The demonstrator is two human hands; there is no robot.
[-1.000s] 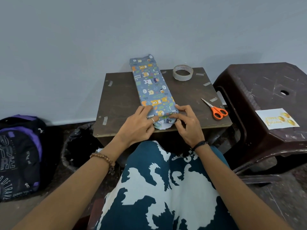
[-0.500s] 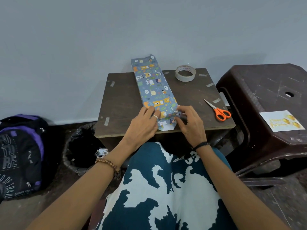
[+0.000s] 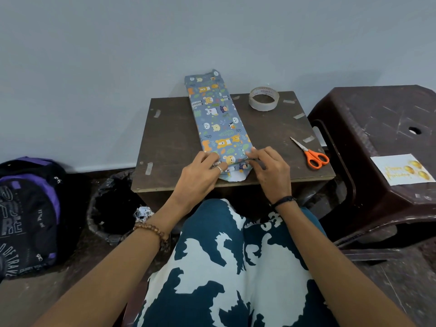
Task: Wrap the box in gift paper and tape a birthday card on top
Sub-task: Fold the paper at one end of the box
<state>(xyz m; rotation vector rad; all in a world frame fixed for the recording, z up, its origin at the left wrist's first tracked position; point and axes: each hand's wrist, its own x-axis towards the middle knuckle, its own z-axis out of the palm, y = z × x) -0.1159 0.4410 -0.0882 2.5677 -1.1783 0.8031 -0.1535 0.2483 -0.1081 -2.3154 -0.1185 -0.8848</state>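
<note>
Backpack (image 3: 26, 215): "RE", "OF TRAVE"; card (image 3: 401, 172): "Happy Birthday".

A plain grey-blue wall (image 3: 118, 55) stood behind a small dark-brown table (image 3: 169, 142), its top scuffed & pushed up against the wall. To the right sat a dark-brown plastic stool (image 3: 377, 119), scratched, w/ a round hole in the seat. Left of the table, a black bin (image 3: 106, 208) lined w/ a bag stood on the dark floor (image 3: 401, 291); further left, a black & purple backpack (image 3: 28, 208) leaned at the wall's base. Light was even, soft.
</note>
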